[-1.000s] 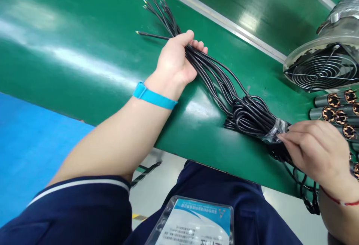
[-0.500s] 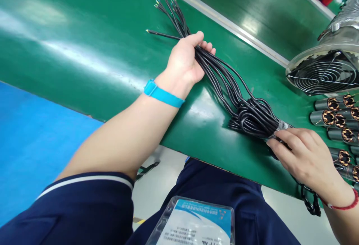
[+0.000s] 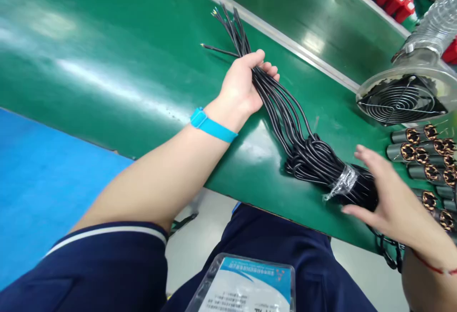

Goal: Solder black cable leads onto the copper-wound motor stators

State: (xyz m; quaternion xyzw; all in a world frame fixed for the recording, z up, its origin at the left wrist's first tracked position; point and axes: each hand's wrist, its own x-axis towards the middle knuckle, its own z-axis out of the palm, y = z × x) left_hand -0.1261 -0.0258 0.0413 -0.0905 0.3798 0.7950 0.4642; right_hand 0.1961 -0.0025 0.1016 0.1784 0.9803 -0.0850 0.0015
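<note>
Big green surface (image 3: 107,64) with a bundle of black cables (image 3: 303,145) lying across it. Left hand (image 3: 243,85) is clenched around the loose end, right hand (image 3: 389,197) is spread open, fingers against the coiled end by the clear tape wrap (image 3: 343,182).

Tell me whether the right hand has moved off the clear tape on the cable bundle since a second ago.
Yes. The right hand has opened and drawn back from the clear tape on the cable bundle, toward the motor cores.
</note>
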